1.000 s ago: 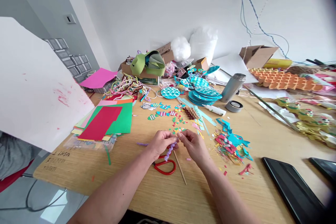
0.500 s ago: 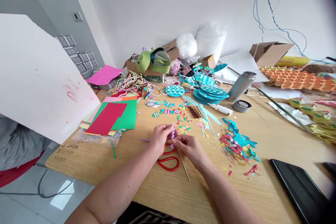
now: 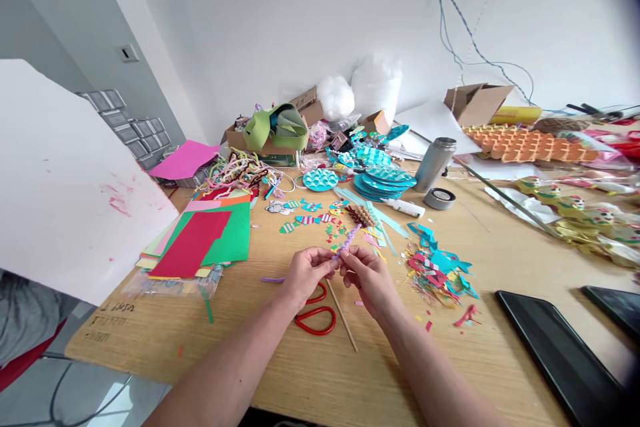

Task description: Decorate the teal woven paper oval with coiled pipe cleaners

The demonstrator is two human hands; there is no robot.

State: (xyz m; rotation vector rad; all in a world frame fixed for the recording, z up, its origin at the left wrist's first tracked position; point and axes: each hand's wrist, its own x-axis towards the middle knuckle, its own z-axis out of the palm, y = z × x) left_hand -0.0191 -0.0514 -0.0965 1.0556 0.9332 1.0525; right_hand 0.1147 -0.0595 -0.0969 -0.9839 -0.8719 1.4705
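Observation:
A coiled purple pipe cleaner [image 3: 351, 236] is pinched between the fingertips of my left hand [image 3: 311, 271] and my right hand [image 3: 367, 275]. Its free end points up and to the right. Both hands are closed and nearly touch each other above the table. Beneath them lie scissors with red handles [image 3: 316, 321], their blades hidden by my left hand. A thin wooden stick [image 3: 343, 317] lies beside the scissors. Another purple piece [image 3: 273, 279] sticks out to the left of my left hand. Small paper fish [image 3: 307, 220] lie beyond the hands.
Coloured paper sheets [image 3: 193, 243] lie on the left, and paper scraps [image 3: 440, 267] on the right. Farther back stand blue paper plates [image 3: 383, 185] and a metal flask [image 3: 436, 164]. A black tablet [image 3: 553, 353] lies at the right front; a white board [image 3: 75, 180] leans in at left.
The purple coil has tilted from upright to slanting up and right. My right hand has moved up to the coil's middle, closer to my left. The camera view has shifted slightly.

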